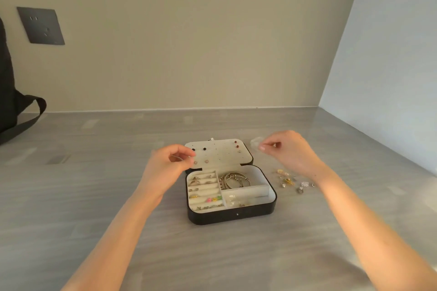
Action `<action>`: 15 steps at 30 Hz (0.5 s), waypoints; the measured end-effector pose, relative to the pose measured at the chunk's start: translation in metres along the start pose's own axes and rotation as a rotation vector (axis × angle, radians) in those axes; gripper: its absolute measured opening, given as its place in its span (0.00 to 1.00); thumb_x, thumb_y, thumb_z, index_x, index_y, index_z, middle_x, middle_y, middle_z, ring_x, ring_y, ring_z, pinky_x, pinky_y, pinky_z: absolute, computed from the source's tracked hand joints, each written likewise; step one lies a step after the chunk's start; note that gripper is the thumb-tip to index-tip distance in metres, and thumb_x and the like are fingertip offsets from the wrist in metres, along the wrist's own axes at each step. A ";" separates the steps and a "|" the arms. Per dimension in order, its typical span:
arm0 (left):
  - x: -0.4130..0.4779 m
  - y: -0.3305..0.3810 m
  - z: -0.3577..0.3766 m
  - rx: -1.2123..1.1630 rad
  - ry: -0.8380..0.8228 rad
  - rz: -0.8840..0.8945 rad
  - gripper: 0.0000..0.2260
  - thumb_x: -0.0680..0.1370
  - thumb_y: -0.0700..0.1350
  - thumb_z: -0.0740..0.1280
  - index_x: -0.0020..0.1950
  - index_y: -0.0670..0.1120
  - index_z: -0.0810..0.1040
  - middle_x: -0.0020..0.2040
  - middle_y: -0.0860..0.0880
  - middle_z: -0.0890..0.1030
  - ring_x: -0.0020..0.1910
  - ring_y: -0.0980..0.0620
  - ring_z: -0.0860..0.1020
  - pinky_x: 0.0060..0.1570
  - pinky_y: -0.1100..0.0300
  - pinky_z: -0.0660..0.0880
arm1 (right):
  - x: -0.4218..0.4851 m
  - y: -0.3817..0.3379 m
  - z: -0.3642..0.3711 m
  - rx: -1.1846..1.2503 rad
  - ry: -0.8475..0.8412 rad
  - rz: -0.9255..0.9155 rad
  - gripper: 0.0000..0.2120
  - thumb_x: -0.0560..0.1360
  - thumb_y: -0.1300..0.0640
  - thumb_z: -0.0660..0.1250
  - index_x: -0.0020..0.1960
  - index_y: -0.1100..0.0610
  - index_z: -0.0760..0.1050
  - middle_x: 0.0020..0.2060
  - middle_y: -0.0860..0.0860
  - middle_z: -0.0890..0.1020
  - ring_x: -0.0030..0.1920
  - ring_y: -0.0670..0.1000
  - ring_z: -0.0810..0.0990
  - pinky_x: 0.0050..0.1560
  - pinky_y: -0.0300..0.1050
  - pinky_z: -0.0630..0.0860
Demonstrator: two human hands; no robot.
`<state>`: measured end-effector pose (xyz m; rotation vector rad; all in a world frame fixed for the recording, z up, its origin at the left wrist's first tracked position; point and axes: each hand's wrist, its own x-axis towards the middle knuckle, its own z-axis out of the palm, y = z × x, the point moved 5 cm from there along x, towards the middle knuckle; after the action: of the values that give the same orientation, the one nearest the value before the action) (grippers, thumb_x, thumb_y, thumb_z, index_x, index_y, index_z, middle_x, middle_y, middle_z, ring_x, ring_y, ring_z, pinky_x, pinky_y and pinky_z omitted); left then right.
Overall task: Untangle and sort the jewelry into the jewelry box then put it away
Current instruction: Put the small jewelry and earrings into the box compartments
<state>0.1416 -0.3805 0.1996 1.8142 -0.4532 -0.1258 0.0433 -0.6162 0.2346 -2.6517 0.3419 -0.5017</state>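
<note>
Here, left hand [169,160] pinching tiny piece [176,157], right hand [289,151] pinching clear packet [255,143].

Bare forearms [132,220] (uncovered to the frame's edge) lead to the left hand [169,160] and right hand [290,151].

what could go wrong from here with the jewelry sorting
The loose small pieces lie on the counter just beside the right wrist; pulling that arm back could scatter them. The right hand pinches a small clear piece beside the jewelry box, not over it; if dropped, it may be hard to spot on the glossy grey surface. The left hand hovers close to the studs in the open lid and might knock one loose.
</note>
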 end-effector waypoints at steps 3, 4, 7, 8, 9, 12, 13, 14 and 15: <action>0.000 0.000 0.003 0.018 -0.010 0.016 0.07 0.73 0.36 0.69 0.43 0.47 0.81 0.42 0.49 0.79 0.40 0.57 0.76 0.41 0.67 0.69 | -0.005 0.055 -0.007 -0.139 -0.015 0.203 0.09 0.76 0.53 0.65 0.45 0.55 0.82 0.43 0.48 0.84 0.43 0.50 0.78 0.41 0.42 0.68; 0.000 0.000 0.004 0.025 -0.015 0.016 0.06 0.73 0.36 0.69 0.44 0.47 0.81 0.43 0.49 0.79 0.41 0.56 0.76 0.41 0.67 0.69 | -0.008 0.063 -0.001 -0.136 -0.047 0.230 0.08 0.75 0.53 0.65 0.44 0.52 0.82 0.43 0.47 0.84 0.44 0.49 0.78 0.41 0.41 0.67; -0.001 -0.003 0.007 0.032 -0.018 0.013 0.06 0.73 0.36 0.69 0.43 0.47 0.80 0.43 0.48 0.79 0.42 0.54 0.76 0.42 0.67 0.70 | -0.011 0.070 0.018 -0.123 -0.108 0.232 0.06 0.74 0.51 0.66 0.43 0.49 0.81 0.39 0.43 0.82 0.43 0.47 0.78 0.42 0.40 0.69; -0.001 -0.003 0.007 0.032 -0.016 0.017 0.06 0.73 0.36 0.69 0.43 0.47 0.81 0.42 0.49 0.79 0.42 0.54 0.76 0.42 0.66 0.70 | -0.010 0.068 0.020 -0.131 -0.107 0.226 0.06 0.74 0.50 0.66 0.42 0.48 0.81 0.34 0.42 0.80 0.41 0.48 0.77 0.43 0.41 0.70; -0.001 -0.003 0.007 0.032 -0.015 0.021 0.06 0.73 0.36 0.69 0.43 0.47 0.81 0.42 0.49 0.79 0.41 0.54 0.76 0.43 0.66 0.70 | -0.009 0.067 0.021 -0.144 -0.094 0.221 0.06 0.74 0.50 0.66 0.41 0.48 0.80 0.30 0.41 0.77 0.39 0.48 0.77 0.44 0.41 0.71; -0.002 -0.002 0.006 0.031 -0.008 0.030 0.06 0.73 0.36 0.69 0.42 0.47 0.81 0.41 0.48 0.79 0.41 0.54 0.76 0.43 0.66 0.71 | -0.008 0.066 0.024 -0.175 -0.064 0.205 0.07 0.74 0.49 0.67 0.39 0.49 0.79 0.28 0.41 0.76 0.38 0.49 0.77 0.42 0.40 0.70; -0.002 -0.001 0.005 0.035 -0.006 0.033 0.06 0.73 0.36 0.69 0.42 0.47 0.81 0.41 0.48 0.79 0.41 0.55 0.76 0.43 0.66 0.70 | -0.008 0.067 0.025 -0.183 -0.058 0.204 0.07 0.74 0.49 0.67 0.39 0.49 0.79 0.32 0.43 0.79 0.41 0.49 0.78 0.42 0.41 0.69; -0.002 0.000 0.005 0.040 -0.007 0.036 0.06 0.73 0.36 0.69 0.42 0.47 0.81 0.41 0.48 0.79 0.41 0.55 0.76 0.43 0.66 0.70 | -0.008 0.067 0.027 -0.200 -0.055 0.202 0.07 0.74 0.50 0.67 0.40 0.50 0.80 0.36 0.45 0.81 0.44 0.50 0.78 0.44 0.41 0.69; -0.002 0.001 0.005 0.041 -0.009 0.038 0.06 0.73 0.36 0.69 0.42 0.47 0.81 0.41 0.48 0.79 0.40 0.55 0.76 0.43 0.66 0.70 | -0.008 0.067 0.027 -0.215 -0.048 0.195 0.07 0.74 0.50 0.67 0.40 0.51 0.80 0.38 0.46 0.82 0.47 0.51 0.78 0.46 0.42 0.69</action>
<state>0.1378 -0.3845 0.1985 1.8444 -0.5001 -0.0991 0.0358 -0.6630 0.1792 -2.7905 0.6655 -0.3555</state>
